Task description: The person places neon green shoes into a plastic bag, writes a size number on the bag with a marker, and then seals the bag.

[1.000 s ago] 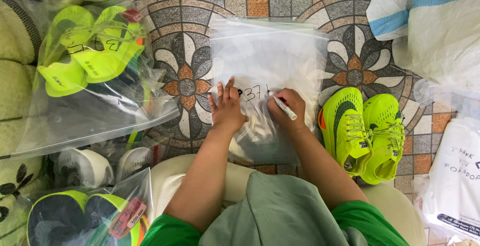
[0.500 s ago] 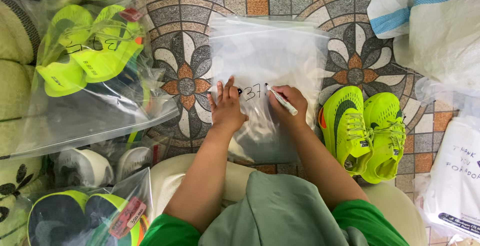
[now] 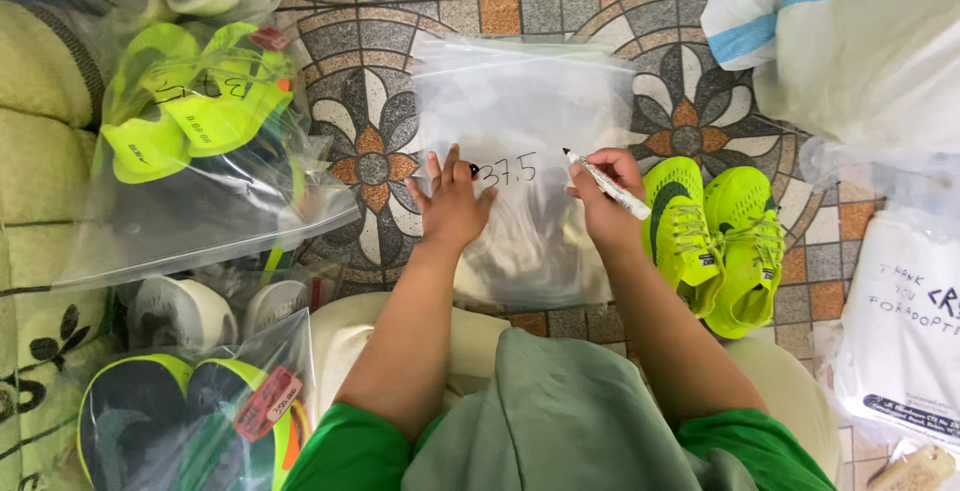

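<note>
- A person's left hand [image 3: 452, 203] lay flat, fingers spread, pressing down a clear zip bag [image 3: 520, 166] spread on the patterned tile floor [image 3: 372, 81] at the centre of the head view.
- The right hand [image 3: 603, 196] gripped a white marker [image 3: 607, 183], its tip now lifted clear at 3 o'clock of the black figures on the plastic; a second earlier the tip was down among them and the line shorter.
- That change suggested the marking on the bag was finished, or nearly so.
- A loose pair of neon-yellow running shoes [image 3: 715, 236] sat just beside the bag at 3 o'clock.
- More yellow shoes in a clear bag [image 3: 195, 116] lay at 9 o'clock, with a further bagged pair [image 3: 180, 421] at 7 o'clock.
- White sacks [image 3: 860, 41] filled the 1 to 4 o'clock edge.
</note>
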